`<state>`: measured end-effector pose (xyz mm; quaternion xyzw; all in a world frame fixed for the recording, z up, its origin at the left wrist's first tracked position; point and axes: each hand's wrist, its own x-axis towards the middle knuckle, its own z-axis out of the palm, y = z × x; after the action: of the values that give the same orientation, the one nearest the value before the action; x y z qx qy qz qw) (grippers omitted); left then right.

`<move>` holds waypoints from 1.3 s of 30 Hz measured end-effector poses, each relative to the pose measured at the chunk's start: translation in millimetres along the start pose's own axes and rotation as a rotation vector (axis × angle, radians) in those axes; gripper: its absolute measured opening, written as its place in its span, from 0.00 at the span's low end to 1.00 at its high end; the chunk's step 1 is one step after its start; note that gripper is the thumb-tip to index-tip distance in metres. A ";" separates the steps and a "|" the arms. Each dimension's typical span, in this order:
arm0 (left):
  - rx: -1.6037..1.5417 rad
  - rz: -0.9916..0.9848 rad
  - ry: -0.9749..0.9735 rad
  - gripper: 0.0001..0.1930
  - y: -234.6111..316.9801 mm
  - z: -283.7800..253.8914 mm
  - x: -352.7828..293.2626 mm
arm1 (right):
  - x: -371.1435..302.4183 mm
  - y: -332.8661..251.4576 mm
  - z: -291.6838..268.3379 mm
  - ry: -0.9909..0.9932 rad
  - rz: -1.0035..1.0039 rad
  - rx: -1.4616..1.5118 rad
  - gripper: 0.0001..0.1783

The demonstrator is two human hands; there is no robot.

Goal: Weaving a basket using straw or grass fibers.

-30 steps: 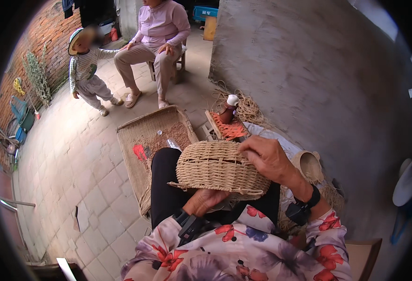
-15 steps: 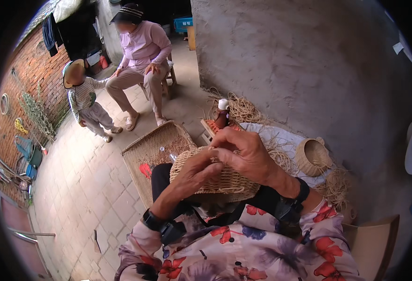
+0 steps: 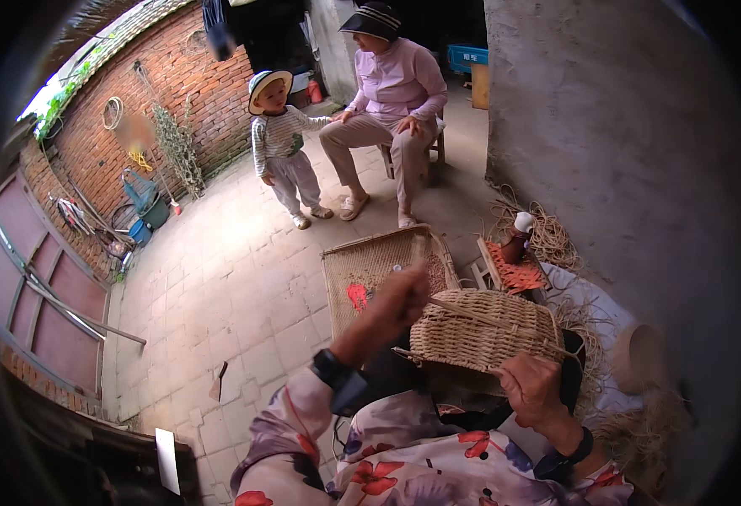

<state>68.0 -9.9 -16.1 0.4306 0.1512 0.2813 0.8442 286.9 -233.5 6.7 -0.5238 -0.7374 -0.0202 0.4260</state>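
A woven straw basket lies tilted across my lap, its ribbed side up. Off its left end is my left hand, closed and slightly blurred. A pale straw strand runs from that hand across the weave. My right hand is a fist close to the basket's near right edge; its curled fingers hide what they hold, if anything. Dark bands with small boxes circle both wrists.
Beyond the basket lies a flat woven tray with brown bits and something red. Farther right, a brown bottle stands on a small orange-topped stool, near loose straw. A seated person and a small child are ahead.
My hands, together over the basket before, are now apart: the left out to the left, the right near its lower right edge. The view has swung left.
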 end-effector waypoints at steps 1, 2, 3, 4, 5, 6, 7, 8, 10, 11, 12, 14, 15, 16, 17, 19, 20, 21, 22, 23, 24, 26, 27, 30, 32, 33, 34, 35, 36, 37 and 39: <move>0.019 0.052 0.176 0.20 27.2 -41.0 -16.3 | -1.3 0.4 -2.5 0.001 -0.003 -0.012 0.07; 0.020 0.171 0.281 0.19 62.5 -82.3 -36.4 | -3.2 0.8 -4.8 0.004 0.005 -0.029 0.07; 0.034 0.318 0.490 0.18 95.9 -120.1 -67.7 | -4.8 1.8 -7.0 0.007 0.002 -0.014 0.07; -0.019 0.481 0.802 0.17 127.9 -154.3 -99.7 | -5.9 3.9 -7.6 0.014 0.007 -0.007 0.07; -0.075 0.567 1.108 0.18 159.9 -181.0 -137.3 | -7.0 6.5 -8.8 0.011 0.035 -0.004 0.07; -0.089 0.616 1.439 0.19 184.4 -199.8 -166.7 | -7.8 8.8 -8.3 0.026 0.036 0.011 0.07; -0.073 0.673 1.662 0.20 195.3 -209.7 -178.7 | -9.3 9.7 -6.9 0.055 0.032 0.012 0.07; 0.037 0.712 1.446 0.16 191.2 -207.9 -187.7 | -10.2 10.2 -4.7 0.059 0.046 0.029 0.07; 0.453 0.469 1.262 0.13 159.8 -178.7 -164.3 | -12.1 10.7 -1.6 0.073 0.045 0.015 0.08; 0.636 0.429 1.017 0.12 133.8 -151.5 -137.9 | -12.3 10.9 0.2 0.067 0.048 0.009 0.08; 0.774 0.435 0.810 0.12 101.6 -118.9 -107.0 | -11.8 10.9 1.9 0.080 0.038 0.025 0.08; 0.909 0.448 0.463 0.14 38.3 -43.9 -54.8 | -12.0 10.6 4.3 0.081 0.042 0.058 0.08; 1.033 0.326 0.370 0.14 17.6 -7.6 -42.0 | -12.5 10.4 5.0 0.083 0.038 0.057 0.07; 1.269 0.448 0.209 0.15 2.3 26.0 -28.8 | -12.8 9.8 5.3 0.089 0.041 0.060 0.07; 1.360 0.446 0.145 0.15 -6.4 54.5 -19.3 | -13.0 9.5 5.5 0.098 0.050 0.069 0.07; 1.529 0.517 0.016 0.15 -9.0 93.4 -7.6 | -13.9 8.5 5.3 0.100 0.070 0.060 0.07; 1.581 0.557 -0.023 0.15 -10.7 104.4 -3.2 | -14.3 8.3 5.1 0.103 0.090 0.062 0.07; 1.638 0.554 -0.077 0.15 -13.4 110.8 -2.2 | -14.2 8.2 5.3 0.109 0.097 0.063 0.06; 1.606 0.525 -0.082 0.15 -15.1 111.0 0.2 | -14.2 8.3 4.7 0.119 0.078 0.050 0.06; 1.580 0.449 -0.097 0.15 -17.1 105.7 0.3 | -14.1 8.5 4.8 0.125 0.067 0.043 0.07; 1.542 0.378 -0.141 0.15 -17.8 96.5 0.5 | -13.7 9.2 3.6 0.121 0.075 0.042 0.07; 1.584 0.435 -0.001 0.12 -14.7 67.5 -5.9 | -12.9 8.9 3.9 0.162 0.044 0.023 0.08; 1.597 0.402 0.081 0.10 -6.6 49.2 -10.9 | -11.7 9.4 3.5 0.174 0.047 0.015 0.08; 1.561 0.694 0.467 0.05 40.6 -16.6 -26.3 | -10.2 9.8 1.9 0.203 0.047 0.008 0.09; 1.711 0.536 0.787 0.05 77.5 -55.0 -53.7 | -9.2 10.3 -0.2 0.201 0.059 0.027 0.10; 1.776 0.534 0.767 0.05 84.2 -72.0 -66.3 | -8.6 10.1 -1.0 0.205 0.043 0.012 0.10; 1.807 0.390 0.839 0.05 87.3 -86.0 -75.6 | -9.1 10.5 -1.8 0.204 0.043 0.015 0.10; 1.769 0.388 0.845 0.06 83.8 -100.6 -80.3 | -9.5 10.7 -1.5 0.173 0.066 0.041 0.10; 1.753 0.453 0.781 0.07 77.2 -113.6 -85.6 | -10.5 10.0 -1.6 0.179 0.053 0.040 0.10; 1.726 0.465 0.774 0.07 70.4 -126.5 -86.3 | -11.2 10.3 -0.5 0.166 0.054 0.054 0.10; 1.657 0.511 0.688 0.09 61.3 -146.7 -77.2 | -10.2 10.4 0.1 0.172 0.057 0.057 0.10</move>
<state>-87.5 66.4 -50.9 0.8088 0.4459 0.3730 0.0891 296.0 -236.5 -4.4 -0.5288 -0.6832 -0.0320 0.5026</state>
